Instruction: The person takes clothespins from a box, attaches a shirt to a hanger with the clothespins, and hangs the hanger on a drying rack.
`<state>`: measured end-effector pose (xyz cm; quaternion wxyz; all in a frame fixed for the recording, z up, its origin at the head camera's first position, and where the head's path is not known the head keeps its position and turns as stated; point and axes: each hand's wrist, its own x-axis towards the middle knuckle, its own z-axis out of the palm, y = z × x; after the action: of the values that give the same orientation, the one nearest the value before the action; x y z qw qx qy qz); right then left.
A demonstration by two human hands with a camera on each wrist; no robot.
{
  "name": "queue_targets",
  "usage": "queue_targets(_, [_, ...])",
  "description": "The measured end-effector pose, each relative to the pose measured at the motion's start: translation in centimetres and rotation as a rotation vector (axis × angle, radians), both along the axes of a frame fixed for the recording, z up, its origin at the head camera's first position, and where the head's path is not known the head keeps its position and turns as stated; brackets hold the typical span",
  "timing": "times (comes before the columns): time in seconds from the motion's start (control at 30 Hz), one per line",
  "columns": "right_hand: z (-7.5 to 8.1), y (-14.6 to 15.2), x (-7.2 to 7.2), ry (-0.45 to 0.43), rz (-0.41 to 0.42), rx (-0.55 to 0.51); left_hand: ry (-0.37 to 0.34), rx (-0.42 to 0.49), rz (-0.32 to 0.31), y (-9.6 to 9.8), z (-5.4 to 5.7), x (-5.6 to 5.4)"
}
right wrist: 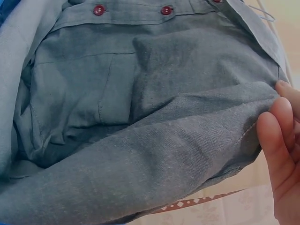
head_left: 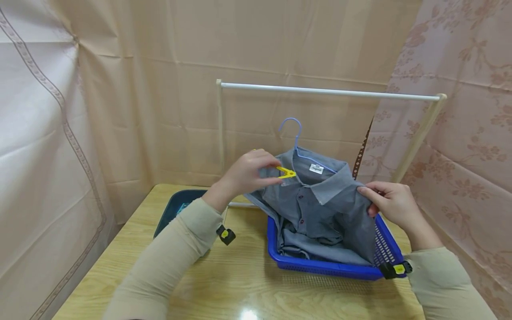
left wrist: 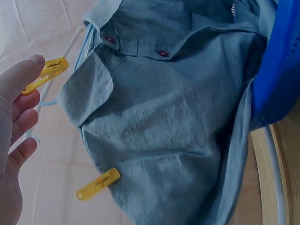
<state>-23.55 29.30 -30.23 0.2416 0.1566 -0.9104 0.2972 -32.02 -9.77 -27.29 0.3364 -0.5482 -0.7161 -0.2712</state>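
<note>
A grey button-up shirt point(head_left: 320, 209) hangs on a light-blue hanger point(head_left: 298, 129), its lower part bunched in a blue basket point(head_left: 328, 267). My left hand point(head_left: 252, 171) pinches a yellow clothespin point(head_left: 287, 173) between thumb and fingers, beside the collar. A second yellow clothespin point(left wrist: 98, 183) is clipped on the shirt's shoulder edge in the left wrist view; the head view largely hides it behind the left hand. My right hand point(head_left: 394, 202) pinches the shirt's other shoulder. Thumb and fingertips hold the fabric in the right wrist view, where red buttons point(right wrist: 166, 10) show.
A drying rack with a white top bar point(head_left: 332, 91) and cream posts stands behind the shirt. A dark teal tray point(head_left: 168, 209) with something light blue inside sits at the left of the wooden table point(head_left: 236, 284), partly behind the left forearm. Curtains surround the table.
</note>
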Motion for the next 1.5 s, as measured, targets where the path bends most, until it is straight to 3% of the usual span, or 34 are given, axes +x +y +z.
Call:
queue_targets(0.27, [0.3, -0.1, 0.3, -0.078, 0.027, -0.043, 0.029, 0.017, -0.022, 1.2, 0.4, 0.3])
queue_targets(0.6, [0.4, -0.3, 0.5, -0.117, 0.035, -0.061, -0.003, -0.039, -0.033, 3.0, 0.8, 0.8])
queue_targets(0.87, [0.5, -0.5, 0.6, -0.150, 0.042, -0.094, 0.047, -0.040, -0.073, 4.6, 0.9, 0.9])
queue_targets(1.5, [1.3, -1.3, 0.5, -0.181, 0.119, -0.177, 0.082, -0.096, -0.015, 6.9, 1.3, 1.1])
